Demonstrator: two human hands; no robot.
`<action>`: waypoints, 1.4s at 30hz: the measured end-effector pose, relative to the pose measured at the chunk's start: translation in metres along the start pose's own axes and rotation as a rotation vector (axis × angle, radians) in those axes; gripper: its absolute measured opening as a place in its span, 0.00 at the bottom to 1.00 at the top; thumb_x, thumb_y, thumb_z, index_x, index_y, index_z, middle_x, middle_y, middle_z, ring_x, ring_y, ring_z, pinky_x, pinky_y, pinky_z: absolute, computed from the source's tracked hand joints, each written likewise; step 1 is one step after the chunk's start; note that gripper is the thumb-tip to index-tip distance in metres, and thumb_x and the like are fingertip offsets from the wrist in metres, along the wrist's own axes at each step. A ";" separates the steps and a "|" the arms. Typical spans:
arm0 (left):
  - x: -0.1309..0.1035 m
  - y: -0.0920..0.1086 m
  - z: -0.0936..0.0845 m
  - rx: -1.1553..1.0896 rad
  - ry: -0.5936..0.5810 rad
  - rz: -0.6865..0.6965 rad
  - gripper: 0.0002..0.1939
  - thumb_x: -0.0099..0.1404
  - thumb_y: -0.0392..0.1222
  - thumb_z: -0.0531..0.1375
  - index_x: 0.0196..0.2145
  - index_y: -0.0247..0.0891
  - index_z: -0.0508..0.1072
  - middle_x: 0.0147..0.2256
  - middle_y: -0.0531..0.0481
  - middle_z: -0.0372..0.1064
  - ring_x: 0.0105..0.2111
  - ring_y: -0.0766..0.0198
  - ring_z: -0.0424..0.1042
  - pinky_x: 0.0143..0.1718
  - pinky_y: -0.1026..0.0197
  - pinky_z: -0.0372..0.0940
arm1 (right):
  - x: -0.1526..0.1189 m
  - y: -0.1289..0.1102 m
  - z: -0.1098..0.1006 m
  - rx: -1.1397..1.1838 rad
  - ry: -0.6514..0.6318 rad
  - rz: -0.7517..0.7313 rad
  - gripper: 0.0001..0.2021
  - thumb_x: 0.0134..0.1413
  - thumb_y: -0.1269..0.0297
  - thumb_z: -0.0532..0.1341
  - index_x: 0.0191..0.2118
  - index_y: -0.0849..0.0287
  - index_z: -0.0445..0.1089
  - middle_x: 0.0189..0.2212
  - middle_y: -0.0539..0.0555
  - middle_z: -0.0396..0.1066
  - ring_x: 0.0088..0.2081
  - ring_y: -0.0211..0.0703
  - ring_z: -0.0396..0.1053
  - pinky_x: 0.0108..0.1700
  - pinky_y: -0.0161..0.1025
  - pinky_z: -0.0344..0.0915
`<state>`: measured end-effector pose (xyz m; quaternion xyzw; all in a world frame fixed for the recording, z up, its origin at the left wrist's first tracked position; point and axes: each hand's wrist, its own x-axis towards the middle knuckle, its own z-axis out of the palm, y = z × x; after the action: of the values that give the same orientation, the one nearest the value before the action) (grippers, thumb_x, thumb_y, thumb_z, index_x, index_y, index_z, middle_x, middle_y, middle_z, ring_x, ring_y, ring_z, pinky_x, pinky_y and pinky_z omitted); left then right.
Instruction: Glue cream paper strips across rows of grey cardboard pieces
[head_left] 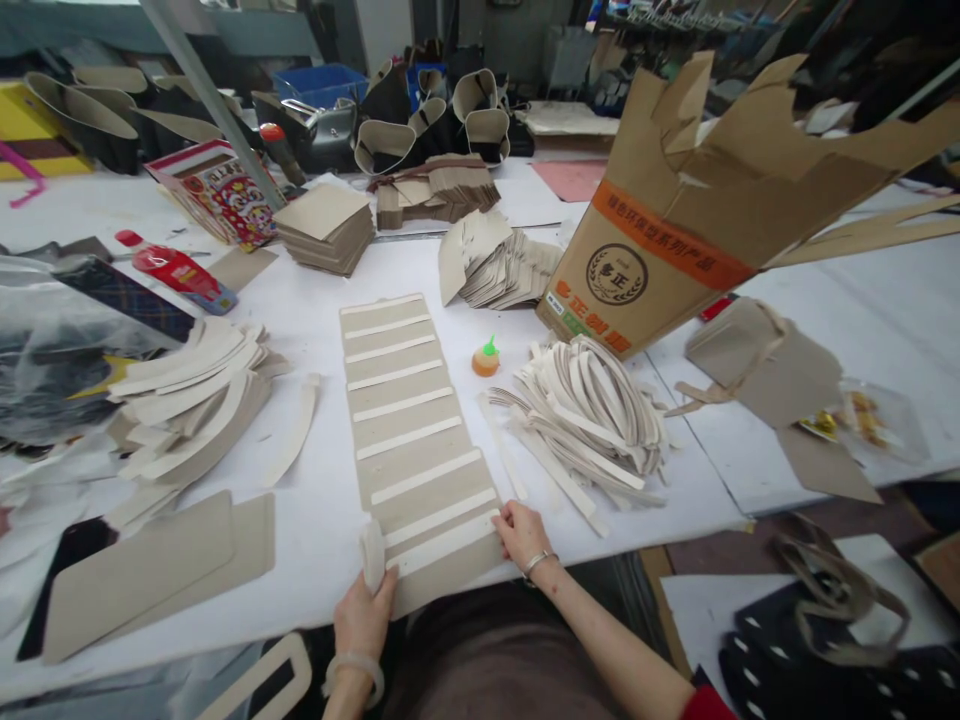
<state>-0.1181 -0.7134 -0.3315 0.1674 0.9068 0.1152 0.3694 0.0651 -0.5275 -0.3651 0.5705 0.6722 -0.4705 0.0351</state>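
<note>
Bottom centre of the frame: left hand [365, 617] has fingers together, pressing a white strip [442, 543] end onto the nearest grey board [450, 565] at the table [315, 520] edge. Right hand [523, 533] fingers curled together, pinning that strip's other end.

Mid frame, the row of overlapped boards [409, 415] runs away from the person; every visible board carries a strip, so this batch looks near done, nearest strip being seated last.

Right of the row, a loose heap of strips [585, 410] remains, small orange glue bottle [486, 358] beside it. Left of the row, curved pieces pile [187, 395].

Upper centre, unstripped board stacks [326, 225] wait, so plenty is probably left.
</note>
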 end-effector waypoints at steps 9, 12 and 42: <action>0.003 -0.003 0.003 0.051 0.002 -0.013 0.20 0.60 0.55 0.48 0.33 0.37 0.70 0.27 0.44 0.72 0.34 0.50 0.72 0.37 0.56 0.62 | 0.000 0.002 0.001 -0.098 0.029 -0.056 0.08 0.52 0.65 0.53 0.23 0.57 0.60 0.13 0.45 0.64 0.17 0.33 0.63 0.25 0.30 0.53; 0.002 -0.001 0.004 0.105 0.066 -0.032 0.20 0.61 0.54 0.47 0.38 0.36 0.67 0.32 0.42 0.73 0.35 0.51 0.72 0.35 0.58 0.62 | -0.001 0.001 -0.001 -0.147 0.060 -0.078 0.04 0.51 0.66 0.53 0.27 0.57 0.61 0.15 0.45 0.63 0.20 0.35 0.63 0.26 0.31 0.52; -0.037 0.043 -0.029 -0.455 -0.219 0.417 0.19 0.61 0.52 0.51 0.43 0.37 0.69 0.35 0.48 0.72 0.35 0.60 0.69 0.40 0.62 0.61 | -0.049 -0.103 0.005 0.155 -0.177 -0.510 0.22 0.48 0.66 0.58 0.51 0.55 0.62 0.40 0.53 0.67 0.28 0.37 0.65 0.33 0.34 0.64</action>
<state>-0.1044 -0.6909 -0.2737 0.2742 0.7588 0.3694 0.4611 -0.0028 -0.5574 -0.2784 0.3406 0.7504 -0.5622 -0.0693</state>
